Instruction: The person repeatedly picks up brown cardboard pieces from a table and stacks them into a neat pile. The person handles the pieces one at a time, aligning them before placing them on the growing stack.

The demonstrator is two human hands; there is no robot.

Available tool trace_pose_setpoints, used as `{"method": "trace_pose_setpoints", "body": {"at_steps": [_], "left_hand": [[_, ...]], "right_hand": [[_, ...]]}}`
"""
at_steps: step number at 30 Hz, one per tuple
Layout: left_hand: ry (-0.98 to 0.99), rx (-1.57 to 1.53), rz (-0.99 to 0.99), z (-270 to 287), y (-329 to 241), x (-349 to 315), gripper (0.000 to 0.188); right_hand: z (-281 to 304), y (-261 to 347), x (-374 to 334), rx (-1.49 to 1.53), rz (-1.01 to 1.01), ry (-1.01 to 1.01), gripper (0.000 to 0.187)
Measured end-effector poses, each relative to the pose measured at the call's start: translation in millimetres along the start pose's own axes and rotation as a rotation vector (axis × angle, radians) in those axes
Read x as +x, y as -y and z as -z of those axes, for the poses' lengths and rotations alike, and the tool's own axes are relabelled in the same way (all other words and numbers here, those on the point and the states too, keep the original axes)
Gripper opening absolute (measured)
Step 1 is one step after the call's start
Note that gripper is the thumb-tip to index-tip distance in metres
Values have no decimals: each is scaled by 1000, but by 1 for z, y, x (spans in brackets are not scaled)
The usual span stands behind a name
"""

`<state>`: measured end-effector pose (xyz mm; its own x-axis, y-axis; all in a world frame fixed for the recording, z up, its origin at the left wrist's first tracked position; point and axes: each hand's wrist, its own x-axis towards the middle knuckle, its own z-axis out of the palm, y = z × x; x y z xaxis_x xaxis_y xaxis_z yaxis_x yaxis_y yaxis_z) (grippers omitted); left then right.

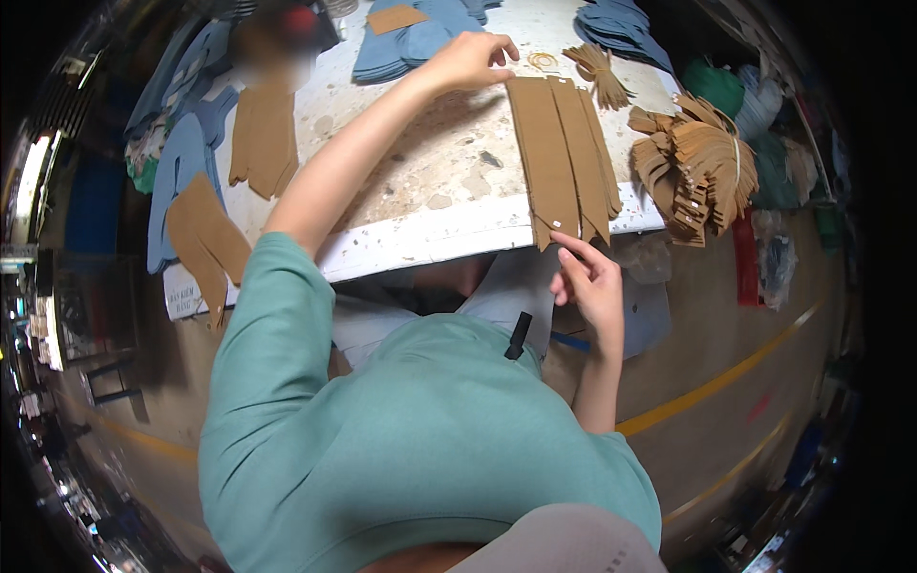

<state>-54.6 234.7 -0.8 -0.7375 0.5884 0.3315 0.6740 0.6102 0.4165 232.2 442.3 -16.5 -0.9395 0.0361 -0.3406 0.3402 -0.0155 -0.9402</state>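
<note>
Long brown fabric-like panels (pixel 549 158) lie side by side on the white table, partly overlapping, their pointed near ends reaching the table's front edge. My left hand (pixel 470 62) is at their far left corner, fingers bent and apart, the thumb close to the corner; nothing shows in its grasp. At the near end, my right hand (pixel 590 285) stretches its index finger up to the panels' edge, beside a small white tag (pixel 557 223). Its other fingers are loosely bent, and I see nothing held in it. Whether either fingertip presses on the material is hard to tell.
A big tied bundle of brown strips (pixel 702 167) sits at the table's right edge, a smaller bundle (pixel 600 72) beyond the panels. Blue cut pieces (pixel 406 48) are stacked at the back. More brown pieces (pixel 265 138) lie left. The worn white tabletop (pixel 430 162) has stains.
</note>
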Motion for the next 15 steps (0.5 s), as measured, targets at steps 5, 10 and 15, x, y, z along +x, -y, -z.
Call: {"method": "trace_pose_setpoints", "body": {"at_steps": [5,10,15], "left_hand": [[-40,1,10,92,-10,-89,24],[-269,179,249,161,-26,-210,19],[-521,56,717,177,-34,-323,13]], "right_hand": [[-13,26,-6,-116,247,-18,18],[-75,34,41,-227,437,212,18],[-147,23,87,-456,527,311,15]]}}
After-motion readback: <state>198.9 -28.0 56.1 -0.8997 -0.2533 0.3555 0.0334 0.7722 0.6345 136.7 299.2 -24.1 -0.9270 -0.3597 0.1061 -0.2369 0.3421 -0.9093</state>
